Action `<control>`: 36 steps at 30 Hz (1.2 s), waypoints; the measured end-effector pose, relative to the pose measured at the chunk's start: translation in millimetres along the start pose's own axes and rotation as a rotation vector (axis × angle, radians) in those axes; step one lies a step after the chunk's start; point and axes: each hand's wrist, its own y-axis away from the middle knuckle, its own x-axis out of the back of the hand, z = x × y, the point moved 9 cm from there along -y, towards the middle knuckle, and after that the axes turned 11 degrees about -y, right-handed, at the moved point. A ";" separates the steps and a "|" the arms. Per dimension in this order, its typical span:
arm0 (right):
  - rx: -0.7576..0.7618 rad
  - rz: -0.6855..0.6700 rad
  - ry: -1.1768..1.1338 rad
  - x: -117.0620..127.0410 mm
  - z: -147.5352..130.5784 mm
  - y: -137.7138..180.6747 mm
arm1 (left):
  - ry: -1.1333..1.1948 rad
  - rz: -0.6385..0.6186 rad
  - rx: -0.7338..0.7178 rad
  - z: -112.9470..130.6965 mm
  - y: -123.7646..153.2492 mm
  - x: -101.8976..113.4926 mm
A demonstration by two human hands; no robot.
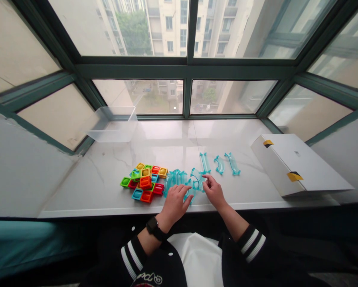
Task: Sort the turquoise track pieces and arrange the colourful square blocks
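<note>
My left hand (176, 202), with a black watch at its wrist, lies over the front of a cluster of clear blue plastic track pieces (176, 176). Its fingers are stretched out and the thumb stands apart. My right hand (215, 193) has its thumb and fingers bent together at the right edge of a curved clear blue track piece (197, 179). Left of the cluster is a heap of colourful square plastic blocks (145, 182) in red, orange, yellow, green and blue. The left palm hides some of the pieces beneath it.
Farther back lie a straight track piece (205, 162), a curved piece (218, 164) and a longer piece (232, 164). A clear plastic bin (115, 135) stands at the back left. A white box (304, 165) with yellow-black tabs sits at the right, below the windows.
</note>
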 end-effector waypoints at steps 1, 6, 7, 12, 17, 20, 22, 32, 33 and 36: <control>0.026 0.000 -0.012 -1.2 -8.1 1.4 | 0.066 0.006 0.028 -1.5 -1.2 1.2; 0.189 0.004 -0.030 -8.4 -53.5 12.2 | 0.432 -0.016 0.239 -16.8 -6.5 -1.6; 0.218 0.004 -0.030 -10.0 -61.2 14.5 | 0.495 -0.026 0.266 -18.4 -7.2 -2.9; 0.296 0.029 -0.048 -13.7 -81.8 21.6 | 0.641 -0.069 0.283 -16.8 -6.9 -6.2; 0.328 0.046 -0.053 -12.4 -84.7 23.1 | 0.674 -0.077 0.281 -15.5 -3.1 -9.5; 0.367 0.032 -0.063 -10.6 -86.9 24.6 | 0.760 -0.070 0.310 -16.9 -2.9 -11.8; 0.411 0.005 -0.084 -9.7 -89.9 26.4 | 0.824 -0.070 0.348 -19.5 -3.0 -14.2; 0.495 -0.152 -0.106 -10.2 -92.0 31.6 | 0.867 -0.052 0.431 -29.3 -10.0 -23.7; 0.497 -0.146 -0.097 -8.4 -90.9 31.8 | 0.862 -0.058 0.429 -28.4 -12.2 -25.0; 0.502 -0.124 -0.071 -0.7 -88.1 32.0 | 0.831 -0.083 0.405 -23.3 -21.9 -29.1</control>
